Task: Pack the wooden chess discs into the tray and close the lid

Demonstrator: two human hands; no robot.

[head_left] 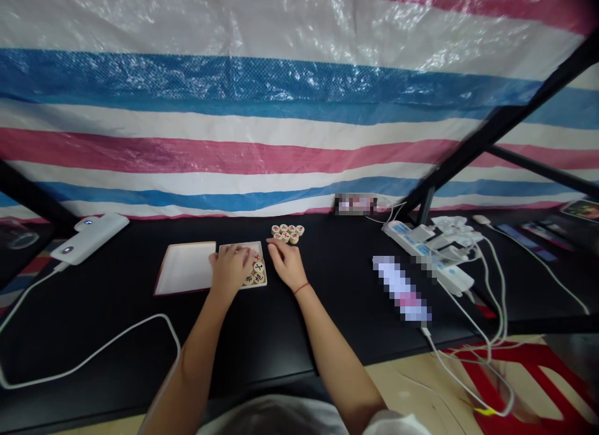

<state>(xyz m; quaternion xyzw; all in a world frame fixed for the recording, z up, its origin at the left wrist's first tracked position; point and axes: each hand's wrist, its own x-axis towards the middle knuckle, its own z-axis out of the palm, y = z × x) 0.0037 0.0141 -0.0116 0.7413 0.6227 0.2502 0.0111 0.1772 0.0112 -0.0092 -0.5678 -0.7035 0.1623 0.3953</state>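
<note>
A small shallow box (260, 284) holds round wooden game pieces (256, 271) with red and black marks. My left hand (230, 266) lies over the box with fingers curled on the pieces in it. My right hand (286, 261) rests just right of the box, fingers reaching toward a loose cluster of several pieces (287, 233) on the black table (262, 335). The box's white lid (186, 268) lies flat to the left of my left hand.
Two white power banks (88, 238) with a white cable (93, 354) sit at left. At right, a power strip (428, 254) packed with plugs and cables, plus blurred items. A striped tarp (281, 110) and black frame bars (491, 129) stand behind the table.
</note>
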